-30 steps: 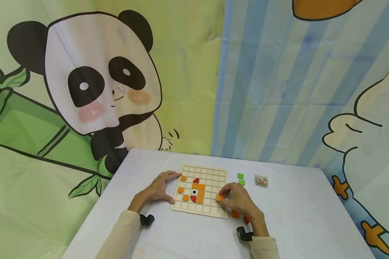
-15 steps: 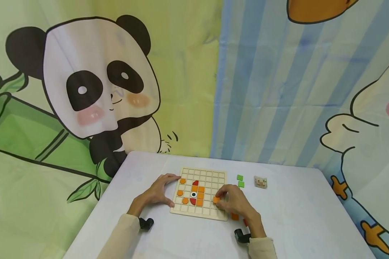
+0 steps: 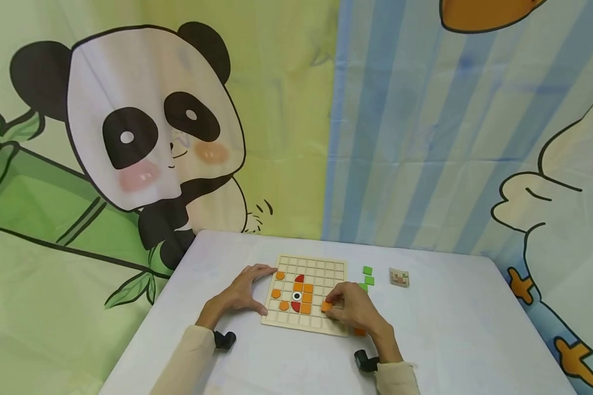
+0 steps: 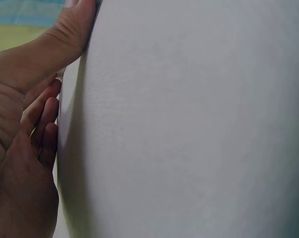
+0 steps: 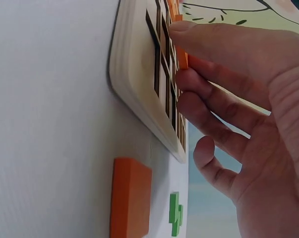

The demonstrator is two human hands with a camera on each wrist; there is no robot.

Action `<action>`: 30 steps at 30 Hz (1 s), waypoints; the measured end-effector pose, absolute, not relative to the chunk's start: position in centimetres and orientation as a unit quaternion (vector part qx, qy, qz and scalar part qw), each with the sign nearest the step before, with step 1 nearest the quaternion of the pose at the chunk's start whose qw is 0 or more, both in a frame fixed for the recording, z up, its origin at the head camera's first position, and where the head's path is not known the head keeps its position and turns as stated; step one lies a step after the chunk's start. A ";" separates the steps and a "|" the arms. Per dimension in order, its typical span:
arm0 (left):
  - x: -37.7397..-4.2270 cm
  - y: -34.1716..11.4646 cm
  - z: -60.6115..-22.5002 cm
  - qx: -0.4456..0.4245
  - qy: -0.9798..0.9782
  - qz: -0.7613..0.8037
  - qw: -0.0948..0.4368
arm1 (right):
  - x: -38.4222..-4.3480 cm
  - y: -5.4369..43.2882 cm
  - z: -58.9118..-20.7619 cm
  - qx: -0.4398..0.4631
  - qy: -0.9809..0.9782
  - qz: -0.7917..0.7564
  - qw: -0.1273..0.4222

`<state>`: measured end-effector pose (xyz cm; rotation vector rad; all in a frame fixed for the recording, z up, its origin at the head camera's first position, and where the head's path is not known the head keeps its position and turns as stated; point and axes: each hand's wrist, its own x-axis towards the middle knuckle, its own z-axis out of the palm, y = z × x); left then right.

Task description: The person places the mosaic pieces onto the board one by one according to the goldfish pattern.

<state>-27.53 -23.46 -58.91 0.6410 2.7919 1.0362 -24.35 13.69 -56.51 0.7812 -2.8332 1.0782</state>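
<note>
A wooden grid board (image 3: 321, 267) lies on the table. Set in it are orange square tiles (image 3: 307, 297), red quarter-round tiles (image 3: 300, 278), an eye tile (image 3: 297, 296) and orange round tiles (image 3: 280, 276). My left hand (image 3: 240, 289) rests along the board's left edge, thumb and fingers spread apart, with the thumb at the near corner. On the right side, my right hand (image 3: 356, 306) pinches an orange square tile (image 5: 182, 57) between thumb and fingertips, low over the grid. Whether that tile touches the board is hard to tell.
Green square tiles (image 3: 368, 270) lie right of the board, one partly behind the right hand. Farther right is a small patterned card (image 3: 399, 277). An orange tile (image 5: 132, 198) lies by the board's near right corner. A printed curtain (image 3: 296, 137) hangs behind the table.
My right hand has moved left over the board with the orange square tile. A third green tile now shows beside it. The left hand stays at the board's edge.
</note>
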 end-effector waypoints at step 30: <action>-27.6 -23.4 -59.3 0.201 0.917 0.341 0.048 | -24.0 12.5 -56.8 0.264 -0.892 0.365 -0.034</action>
